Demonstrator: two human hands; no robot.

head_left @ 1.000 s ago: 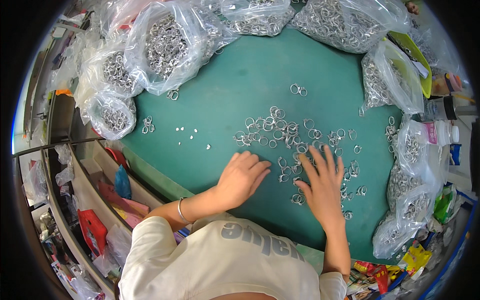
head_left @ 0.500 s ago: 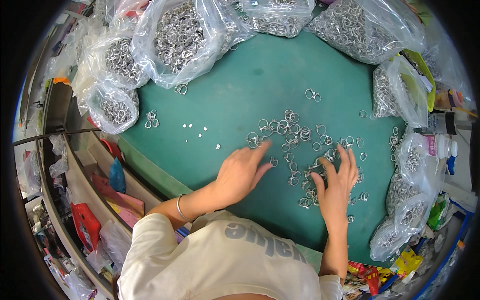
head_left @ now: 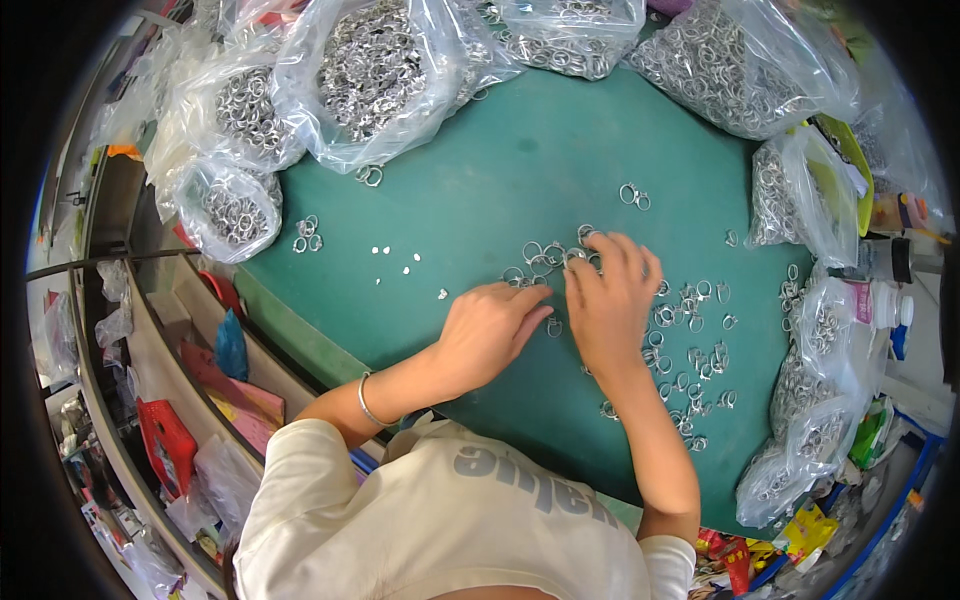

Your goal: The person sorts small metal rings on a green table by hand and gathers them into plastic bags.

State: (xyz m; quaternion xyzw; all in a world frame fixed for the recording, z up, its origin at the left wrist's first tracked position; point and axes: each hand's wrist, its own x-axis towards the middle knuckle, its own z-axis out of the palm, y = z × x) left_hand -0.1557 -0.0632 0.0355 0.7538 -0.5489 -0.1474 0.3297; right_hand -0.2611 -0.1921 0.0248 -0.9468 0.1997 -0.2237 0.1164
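Observation:
My left hand rests over the green tabletop, its fingers loosely bent and a small gap between thumb and index finger. Beside its fingertips lie silver-coloured metal rings, some of them partly covered. My right hand reaches over the same cluster, fingers curved down with the thumb apart from them. Its fingertips touch or hover just above the rings; no ring shows clearly held. More loose rings are scattered to the right of my right wrist. A single ring lies between the two hands.
Clear plastic bags full of rings line the far edge, with more bags along the right. Small white pieces and a few rings lie at left. A white bottle stands at right; a shelf unit flanks the table's left.
My right hand has moved up and left from the scattered rings to the cluster near my left hand. Rings formerly under it now show. My left hand's index finger has drawn back and bent slightly.

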